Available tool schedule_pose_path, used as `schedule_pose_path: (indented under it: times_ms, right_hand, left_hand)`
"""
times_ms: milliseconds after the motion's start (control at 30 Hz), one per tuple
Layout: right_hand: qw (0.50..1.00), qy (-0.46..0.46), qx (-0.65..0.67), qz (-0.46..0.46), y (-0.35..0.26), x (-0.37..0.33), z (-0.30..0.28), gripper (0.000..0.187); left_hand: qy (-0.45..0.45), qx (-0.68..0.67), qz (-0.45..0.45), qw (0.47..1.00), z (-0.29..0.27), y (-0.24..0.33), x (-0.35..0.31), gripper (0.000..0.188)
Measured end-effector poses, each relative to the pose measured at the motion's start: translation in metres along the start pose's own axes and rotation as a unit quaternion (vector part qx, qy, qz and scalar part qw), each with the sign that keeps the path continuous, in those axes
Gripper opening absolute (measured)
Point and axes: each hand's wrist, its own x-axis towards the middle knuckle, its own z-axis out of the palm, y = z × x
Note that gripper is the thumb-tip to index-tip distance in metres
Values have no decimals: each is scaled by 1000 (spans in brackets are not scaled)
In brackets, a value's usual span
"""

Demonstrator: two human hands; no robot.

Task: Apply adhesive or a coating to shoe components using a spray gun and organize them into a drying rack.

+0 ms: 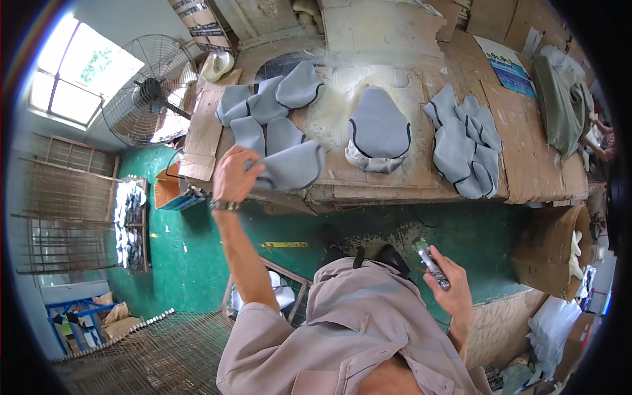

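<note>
My left hand [235, 176] pinches the edge of a grey fabric piece [294, 167] with dark trim, lifted at the table's front edge and slightly blurred. Beyond it, several similar grey pieces [266, 102] lie in a loose pile. My right hand [453, 286] is wrapped round a slim silvery hand tool [432, 266] with a greenish tip, held low in front of the table; its exact kind is unclear. At the table's middle, another grey piece [379, 125] sits over a whitish form [374, 162]. More trimmed pieces [466, 141] lie heaped to the right.
The cardboard-covered worktable [411, 181] has whitish residue round the middle piece. A large fan [150, 89] stands at left, above an orange box [171, 187]. A cardboard box [550, 253] stands at right. Wire racks [158, 342] lie lower left. Another person's arm [600, 151] shows far right.
</note>
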Motion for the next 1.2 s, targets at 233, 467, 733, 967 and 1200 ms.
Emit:
schedule_pose_path:
  times_ms: [233,467,733,967,1200]
  right_hand:
    - [999,-26,-36,-9,-64,55,62,74]
    - [996,-69,-48,18,-119,144,127,84]
    - [979,-23,-145,-142,-80,350,219,85]
    - [928,89,-330,-148,-13,523,316,84]
    - [988,-107,-104,-45,47,484,375,40]
  left_hand:
    - [-42,22,-89,995,-37,-127,-56,23]
    - [-41,4,-172,984,-35,-204,-124,22]
    - [-46,-34,-336,940,-36,-215,-218,23]
    - [1,-63,-489,870,-52,-162,-303,24]
    - [30,-132,-638,758,10,-121,-369,34]
